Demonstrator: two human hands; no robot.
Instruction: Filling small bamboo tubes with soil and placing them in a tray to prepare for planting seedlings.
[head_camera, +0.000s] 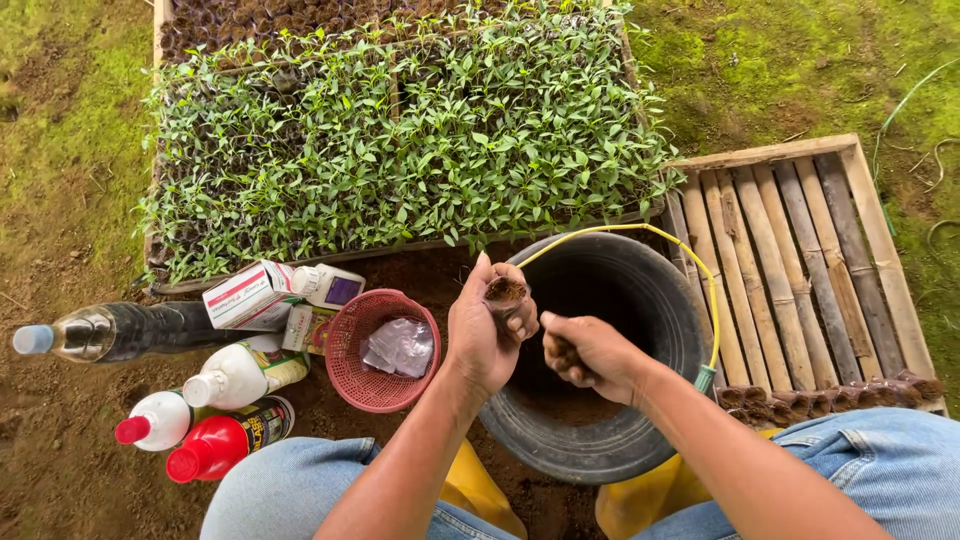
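Brown soil fills a small leaf cup (505, 293) gripped by the left hand (485, 335) above a black bucket (650, 300), while the right hand (590, 352), curled around a pinch of soil, seems mid-filling, needing careful tipping into the cup's mouth.

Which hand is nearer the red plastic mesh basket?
Left. The left hand, holding a small soil-filled leaf pot, is just right of the red plastic mesh basket; the right hand is farther right, over the black bucket.

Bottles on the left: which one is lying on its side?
The large dark bottle with the pale blue cap, farthest left. The white bottles and red-capped bottle beside it stand upright.
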